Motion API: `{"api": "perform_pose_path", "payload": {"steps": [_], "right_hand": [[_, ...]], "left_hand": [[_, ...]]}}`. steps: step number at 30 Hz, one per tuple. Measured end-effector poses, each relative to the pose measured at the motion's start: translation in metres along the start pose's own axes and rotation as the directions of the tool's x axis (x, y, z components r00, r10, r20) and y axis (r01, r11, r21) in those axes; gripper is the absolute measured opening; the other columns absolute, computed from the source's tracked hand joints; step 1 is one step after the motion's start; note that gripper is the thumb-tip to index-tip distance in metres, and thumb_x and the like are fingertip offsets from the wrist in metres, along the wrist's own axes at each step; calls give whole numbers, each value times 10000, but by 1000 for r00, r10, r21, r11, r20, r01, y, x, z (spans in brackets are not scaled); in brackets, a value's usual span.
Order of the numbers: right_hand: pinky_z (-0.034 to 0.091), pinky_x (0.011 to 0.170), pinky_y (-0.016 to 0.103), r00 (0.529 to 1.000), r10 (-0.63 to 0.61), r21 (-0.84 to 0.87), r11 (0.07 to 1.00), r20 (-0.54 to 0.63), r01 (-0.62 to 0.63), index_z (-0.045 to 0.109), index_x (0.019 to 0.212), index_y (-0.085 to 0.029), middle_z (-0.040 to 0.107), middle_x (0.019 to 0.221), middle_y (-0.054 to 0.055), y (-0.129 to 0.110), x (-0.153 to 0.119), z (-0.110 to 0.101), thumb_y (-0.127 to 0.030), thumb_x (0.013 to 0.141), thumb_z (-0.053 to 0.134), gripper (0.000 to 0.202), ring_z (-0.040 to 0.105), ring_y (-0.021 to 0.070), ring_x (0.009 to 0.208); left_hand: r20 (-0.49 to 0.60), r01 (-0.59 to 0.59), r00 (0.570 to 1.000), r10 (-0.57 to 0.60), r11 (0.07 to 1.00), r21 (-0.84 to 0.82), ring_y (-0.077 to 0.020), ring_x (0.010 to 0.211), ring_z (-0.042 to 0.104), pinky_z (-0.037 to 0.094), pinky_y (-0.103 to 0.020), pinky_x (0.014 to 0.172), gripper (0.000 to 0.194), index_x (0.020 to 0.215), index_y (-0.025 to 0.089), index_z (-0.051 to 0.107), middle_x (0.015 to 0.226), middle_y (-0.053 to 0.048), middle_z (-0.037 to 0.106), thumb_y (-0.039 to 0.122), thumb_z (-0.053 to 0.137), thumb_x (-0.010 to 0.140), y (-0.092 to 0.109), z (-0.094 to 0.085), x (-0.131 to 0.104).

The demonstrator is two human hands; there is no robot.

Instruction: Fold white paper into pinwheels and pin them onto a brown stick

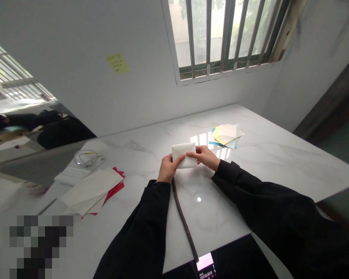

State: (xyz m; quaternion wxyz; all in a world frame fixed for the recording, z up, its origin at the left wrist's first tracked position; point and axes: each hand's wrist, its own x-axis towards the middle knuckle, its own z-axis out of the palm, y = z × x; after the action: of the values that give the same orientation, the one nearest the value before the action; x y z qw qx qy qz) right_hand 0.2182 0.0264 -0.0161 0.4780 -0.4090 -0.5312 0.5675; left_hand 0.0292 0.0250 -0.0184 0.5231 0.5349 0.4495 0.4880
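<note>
The left hand (166, 169) and right hand (208, 156) pinch 1 white envelope (182, 161) between thumbs and fingers above the marble-patterned table (279, 159); its flap lies folded down, and its inside is hidden.

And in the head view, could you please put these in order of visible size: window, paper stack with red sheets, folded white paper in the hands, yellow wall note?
Largest to smallest, as they look:
1. Window
2. Paper stack with red sheets
3. Folded white paper
4. Yellow wall note
</note>
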Motion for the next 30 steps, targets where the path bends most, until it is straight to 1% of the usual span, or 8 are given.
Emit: {"api": "perform_pose_path", "payload": {"steps": [4,7,10,12,15,21,26,30], "right_hand": [[418,451,195,999,10,-16,1000,37,-9,740,865,-137,660,731,19,-2,-2,0,-577,716,837,475,526,94,571],[439,476,193,990,38,-63,998,134,-29,740,881,-151,668,752,21,-5,-5,-1,-577,745,822,455,543,98,593],[441,491,198,977,51,-148,989,209,-20,723,810,-152,663,715,23,-7,-8,-1,-548,731,845,421,562,107,602],[431,488,198,977,35,-194,981,208,6,689,731,-152,648,671,20,-7,-8,-1,-544,743,834,417,551,105,585],[413,474,194,984,8,-209,977,176,30,663,691,-155,627,630,13,-5,-7,-2,-550,791,782,424,525,96,556],[410,462,203,987,-12,-220,974,158,47,719,755,-153,659,675,31,-2,-5,-4,-576,833,723,430,528,101,557],[405,462,200,986,-30,-244,967,163,70,742,779,-151,661,684,32,-1,-5,-5,-560,855,700,418,526,100,562],[400,460,197,988,-20,-244,968,151,57,753,784,-148,669,692,38,0,-4,-5,-555,860,697,418,523,100,563]], "left_hand": [[-32,-9,999,9,1000,6,-232,773,709,555,-321,737,576,980,95,794,901,-106,782,555,903,651,-1,1,0],[-86,-44,995,41,998,-33,-225,783,705,549,-317,751,556,979,95,788,916,-105,781,538,899,662,0,0,1],[-163,-71,985,58,995,-75,-217,763,699,545,-313,744,536,951,94,775,878,-95,769,529,896,663,-1,-2,3],[-218,-81,974,60,993,-85,-212,747,694,544,-313,736,538,938,91,768,858,-92,764,529,900,654,-1,-3,5],[-262,-99,962,78,993,-68,-214,758,696,547,-315,746,547,950,89,769,869,-96,767,529,900,653,-1,-5,6],[-290,-127,950,114,992,-26,-221,793,705,544,-308,748,534,954,96,777,927,-110,778,534,889,669,0,-4,6],[-285,-127,951,115,992,-23,-227,805,707,549,-316,754,549,963,92,773,948,-122,775,543,886,671,-2,-4,7],[-288,-125,951,113,992,-23,-218,802,701,547,-315,757,538,960,94,769,952,-120,773,540,882,681,-4,-5,9]]}}
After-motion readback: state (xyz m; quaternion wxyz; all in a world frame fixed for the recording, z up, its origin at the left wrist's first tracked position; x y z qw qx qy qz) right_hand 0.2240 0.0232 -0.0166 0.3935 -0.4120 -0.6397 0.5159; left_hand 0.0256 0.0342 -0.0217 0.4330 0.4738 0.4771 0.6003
